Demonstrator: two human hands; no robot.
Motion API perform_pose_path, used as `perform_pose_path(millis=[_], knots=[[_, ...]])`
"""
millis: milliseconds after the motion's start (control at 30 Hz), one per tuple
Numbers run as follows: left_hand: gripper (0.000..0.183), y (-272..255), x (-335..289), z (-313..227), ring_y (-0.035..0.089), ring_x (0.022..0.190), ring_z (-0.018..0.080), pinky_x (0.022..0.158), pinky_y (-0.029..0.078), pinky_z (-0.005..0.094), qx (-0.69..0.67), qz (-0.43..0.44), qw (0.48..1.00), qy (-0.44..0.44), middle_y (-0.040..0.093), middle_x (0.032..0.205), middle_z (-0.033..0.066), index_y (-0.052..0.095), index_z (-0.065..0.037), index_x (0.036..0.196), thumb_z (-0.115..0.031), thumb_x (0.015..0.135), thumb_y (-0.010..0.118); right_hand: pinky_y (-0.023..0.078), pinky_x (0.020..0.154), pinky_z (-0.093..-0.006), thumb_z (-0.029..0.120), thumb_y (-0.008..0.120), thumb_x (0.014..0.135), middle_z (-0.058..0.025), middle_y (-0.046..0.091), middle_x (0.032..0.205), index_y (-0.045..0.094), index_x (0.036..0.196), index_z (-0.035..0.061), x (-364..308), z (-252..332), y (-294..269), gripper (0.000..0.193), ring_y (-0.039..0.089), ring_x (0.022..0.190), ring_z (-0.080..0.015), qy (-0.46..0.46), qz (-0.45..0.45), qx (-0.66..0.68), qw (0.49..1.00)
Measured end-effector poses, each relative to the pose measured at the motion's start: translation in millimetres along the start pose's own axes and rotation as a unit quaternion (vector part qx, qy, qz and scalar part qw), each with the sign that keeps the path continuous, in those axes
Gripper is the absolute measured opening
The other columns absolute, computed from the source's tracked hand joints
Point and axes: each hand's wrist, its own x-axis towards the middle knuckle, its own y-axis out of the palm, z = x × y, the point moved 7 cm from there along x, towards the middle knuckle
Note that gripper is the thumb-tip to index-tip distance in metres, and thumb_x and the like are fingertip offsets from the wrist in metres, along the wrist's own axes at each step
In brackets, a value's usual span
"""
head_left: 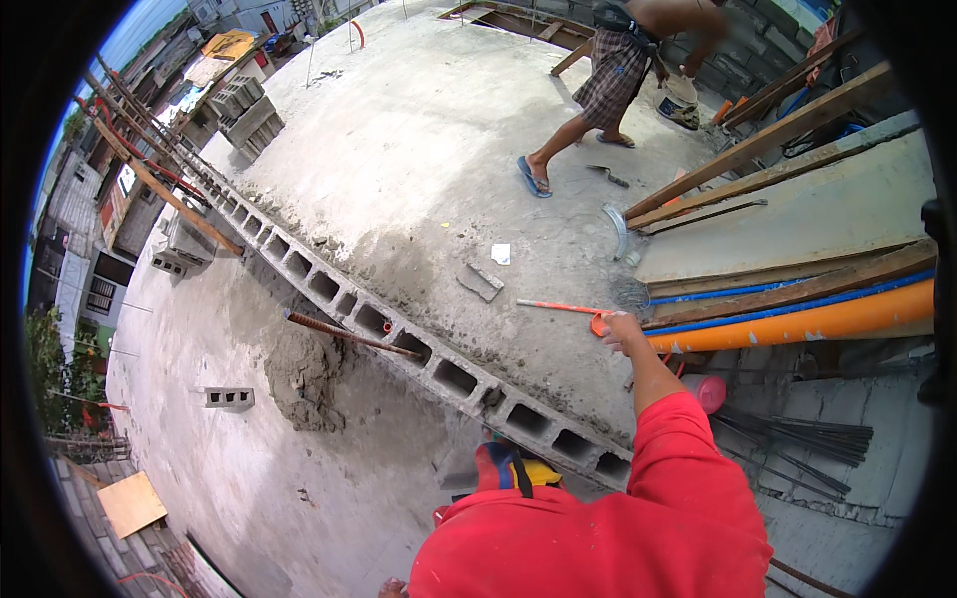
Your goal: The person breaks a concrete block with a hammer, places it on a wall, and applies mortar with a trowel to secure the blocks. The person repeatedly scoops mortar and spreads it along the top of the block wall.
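Observation:
My right hand [622,335] reaches out over the concrete slab, its fingers closed at the near end of a thin orange pipe [558,306]. The pipe's far end points left and looks paler. A wider orange piece [599,324] shows right beside my fingers; whether it is part of the pipe I cannot tell. My left hand [393,589] barely shows at the lower edge, and its fingers are mostly hidden. Between me and the slab runs a curved-looking row of hollow concrete blocks [456,378] with open cells. A rusty steel bar [351,335] slants out of one cell.
Wet mortar [304,379] is heaped left of the wall, near a loose hollow block [229,398]. A broken block piece [479,282] lies beyond. Timber [768,135] and a large orange pipe [797,321] are at right. Another person [618,80] stands bent with a bucket [682,92].

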Motion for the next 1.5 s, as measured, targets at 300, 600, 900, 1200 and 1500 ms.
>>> perform_pose_path(millis=[300, 600, 900, 1200, 1500], knots=[[0.029, 5, 4, -20, 0.068, 0.076, 0.0266, 0.056, 0.055, 0.0382, 0.01, 0.006, 1.0, 0.02, 0.068, 0.097, 0.0103, 0.062, -0.004, 0.117, -0.026, 0.098, 0.058, 0.051, 0.079, -0.0487, 0.038, 0.059, 0.098, -0.014, 0.066, 0.114, 0.051, 0.135, 0.0072, -14, -108, 0, 0.048, 0.065, 0.085, -0.0301, 0.067, 0.02, -0.005, 0.998], [0.028, 8, 4, -16, 0.068, 0.075, 0.0262, 0.055, 0.054, 0.0382, 0.009, 0.008, 1.0, 0.022, 0.068, 0.095, 0.0094, 0.062, -0.005, 0.116, -0.027, 0.099, 0.057, 0.05, 0.067, -0.0428, 0.04, 0.059, 0.098, -0.0102, 0.068, 0.102, 0.058, 0.124, 0.0102, -12, -94, 0, 0.04, 0.064, 0.074, -0.0241, 0.037, 0.011, 0.049, 0.998], [0.028, 10, -2, -8, 0.068, 0.075, 0.0259, 0.054, 0.053, 0.0381, -0.004, 0.001, 1.0, 0.014, 0.068, 0.094, 0.0085, 0.062, -0.006, 0.115, -0.028, 0.099, 0.057, 0.051, 0.063, -0.0393, 0.052, 0.053, 0.1, -0.0089, 0.068, 0.096, 0.059, 0.119, 0.0087, -19, -24, -23, 0.048, 0.063, 0.07, -0.0205, -0.04, -0.004, 0.202, 0.979], [0.027, 0, -13, -10, 0.068, 0.074, 0.0255, 0.054, 0.052, 0.0381, -0.016, -0.013, 1.0, 0.009, 0.067, 0.093, 0.0077, 0.063, -0.006, 0.113, -0.029, 0.099, 0.057, 0.052, 0.064, -0.0368, 0.07, 0.05, 0.094, -0.0129, 0.066, 0.109, 0.053, 0.134, 0.0011, -38, 157, -133, 0.079, 0.064, 0.077, -0.0205, -0.21, -0.099, 0.253, 0.939], [0.027, -27, -35, -5, 0.068, 0.074, 0.0251, 0.053, 0.05, 0.038, -0.035, -0.045, 0.998, -0.003, 0.067, 0.091, 0.0068, 0.063, -0.007, 0.112, -0.03, 0.099, 0.056, 0.048, 0.1, -0.0535, 0.082, 0.055, 0.083, -0.0289, 0.04, 0.15, 0.021, 0.16, 0.0105, -103, 332, -198, 0.11, 0.056, 0.123, -0.0468, -0.257, -0.137, 0.263, 0.92]])
